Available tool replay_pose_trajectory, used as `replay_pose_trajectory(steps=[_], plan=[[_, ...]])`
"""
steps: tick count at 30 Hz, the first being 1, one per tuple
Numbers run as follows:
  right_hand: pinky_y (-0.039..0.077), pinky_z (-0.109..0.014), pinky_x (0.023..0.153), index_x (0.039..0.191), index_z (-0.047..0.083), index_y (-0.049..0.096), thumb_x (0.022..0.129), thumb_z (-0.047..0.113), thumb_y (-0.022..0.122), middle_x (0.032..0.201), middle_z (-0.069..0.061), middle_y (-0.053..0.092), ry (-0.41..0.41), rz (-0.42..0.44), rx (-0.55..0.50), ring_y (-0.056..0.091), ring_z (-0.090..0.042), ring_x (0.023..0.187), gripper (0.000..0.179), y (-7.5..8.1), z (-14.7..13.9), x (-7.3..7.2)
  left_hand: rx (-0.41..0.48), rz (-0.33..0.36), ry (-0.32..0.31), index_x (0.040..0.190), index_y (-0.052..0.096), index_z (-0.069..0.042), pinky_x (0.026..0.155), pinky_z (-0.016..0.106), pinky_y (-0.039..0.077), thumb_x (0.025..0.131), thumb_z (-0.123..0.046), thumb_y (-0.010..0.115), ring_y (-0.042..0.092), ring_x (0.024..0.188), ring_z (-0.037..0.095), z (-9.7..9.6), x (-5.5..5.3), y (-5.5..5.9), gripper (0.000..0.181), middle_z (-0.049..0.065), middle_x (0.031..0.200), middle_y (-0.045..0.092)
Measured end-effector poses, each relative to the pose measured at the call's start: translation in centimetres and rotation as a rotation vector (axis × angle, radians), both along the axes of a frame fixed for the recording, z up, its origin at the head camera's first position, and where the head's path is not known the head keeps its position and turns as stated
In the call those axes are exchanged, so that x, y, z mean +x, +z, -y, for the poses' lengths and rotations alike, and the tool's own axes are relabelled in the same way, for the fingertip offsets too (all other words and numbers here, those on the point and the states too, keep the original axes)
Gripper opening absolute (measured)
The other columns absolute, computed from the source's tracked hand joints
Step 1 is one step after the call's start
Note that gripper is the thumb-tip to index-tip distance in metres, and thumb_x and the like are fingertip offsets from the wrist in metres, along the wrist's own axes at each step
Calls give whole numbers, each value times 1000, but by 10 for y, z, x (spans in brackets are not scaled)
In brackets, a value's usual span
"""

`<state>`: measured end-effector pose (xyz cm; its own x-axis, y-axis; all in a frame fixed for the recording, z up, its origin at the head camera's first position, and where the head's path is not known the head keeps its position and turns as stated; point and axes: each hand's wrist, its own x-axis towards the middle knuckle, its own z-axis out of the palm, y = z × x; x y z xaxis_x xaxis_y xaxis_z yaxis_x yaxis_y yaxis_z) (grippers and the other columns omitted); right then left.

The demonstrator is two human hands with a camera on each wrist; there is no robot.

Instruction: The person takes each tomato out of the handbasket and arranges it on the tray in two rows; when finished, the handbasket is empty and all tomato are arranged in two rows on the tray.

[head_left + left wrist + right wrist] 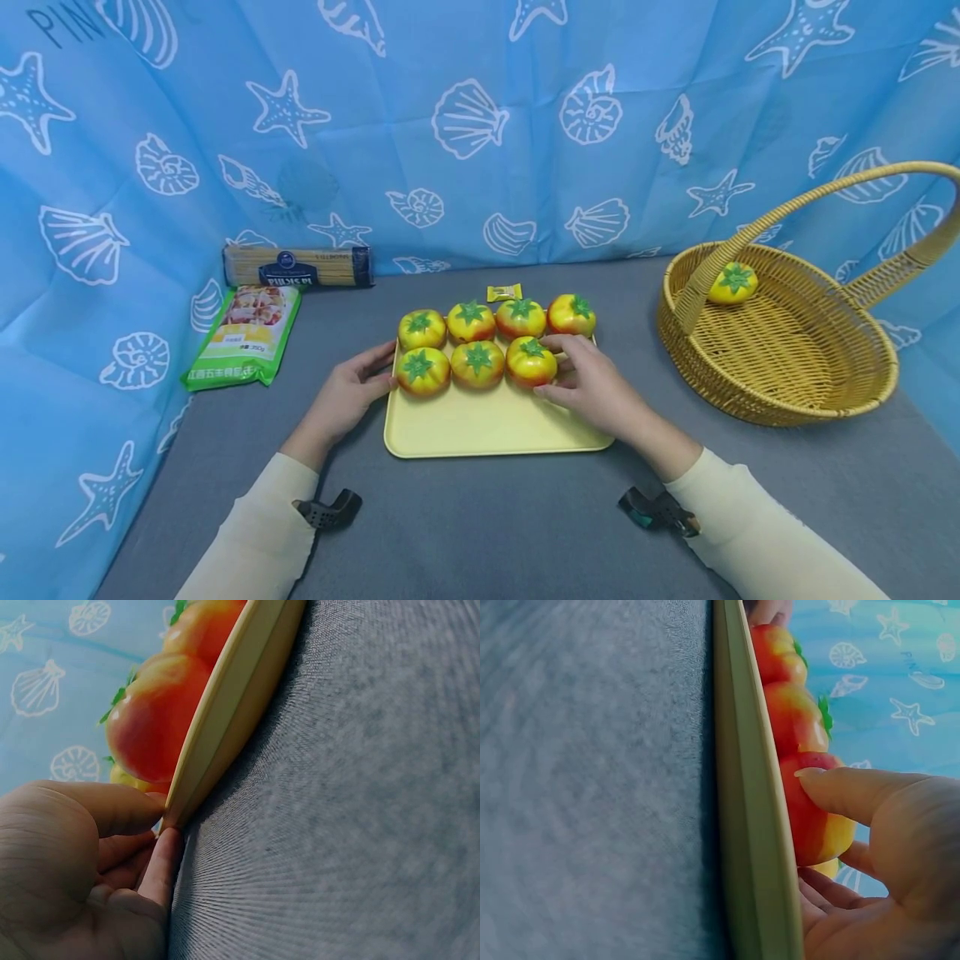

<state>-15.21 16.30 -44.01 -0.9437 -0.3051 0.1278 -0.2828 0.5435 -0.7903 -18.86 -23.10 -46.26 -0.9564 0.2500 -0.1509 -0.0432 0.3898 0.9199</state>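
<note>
A pale yellow tray [480, 427] lies on the table, bearing several red-and-yellow tomatoes with green star-shaped tops in two rows. My left hand [351, 393] pinches the tray's left rim, thumb on top and a finger beneath in the left wrist view. Beside it sits the leftmost front tomato [423, 372]. At the right end of the front row, my right hand [592, 379] grips a tomato [529, 360] between thumb and fingers. The right wrist view shows the thumb across this tomato's [810, 817] red side, just above the tray rim [769, 787].
On the right stands a woven basket [787, 358] with a tall handle and one tomato [733, 283] inside. A small yellow packet [504, 292] lies behind the tray. Spaghetti [298, 267] and a green food bag [243, 335] lie at the back left, before a blue curtain [480, 192].
</note>
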Motion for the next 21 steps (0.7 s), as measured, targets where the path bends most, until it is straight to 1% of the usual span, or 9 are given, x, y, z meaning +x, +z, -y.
replay_pose_trajectory(steps=[6,11,17,21], plan=[[64,-42,88,150,-2,55,91,9,90,143,-24,56,21,-9,-4,67,-35,114,70,2,-3,0,-9,-3,0,166,47,-12,125,54,34,105,-22,74,43,153,32,1,-1,-2,68,12,162,53],[64,-46,87,152,-2,53,92,13,90,149,-23,54,34,-21,-37,66,-37,116,72,8,-9,-1,-3,-8,1,166,47,-10,123,52,38,105,-20,74,45,151,32,1,-2,-4,68,13,161,54],[62,-53,92,152,-2,53,98,16,85,144,-25,58,32,-29,-101,63,-43,122,65,23,-17,0,-5,-2,5,166,48,-11,123,53,37,105,-19,74,44,152,31,0,-2,-4,67,12,161,54],[60,-52,94,154,0,52,103,16,79,147,-23,58,49,-28,-155,62,-43,127,61,37,-22,2,-5,6,8,166,47,-11,123,53,37,105,-19,74,44,152,31,0,-1,-3,67,13,161,54]])
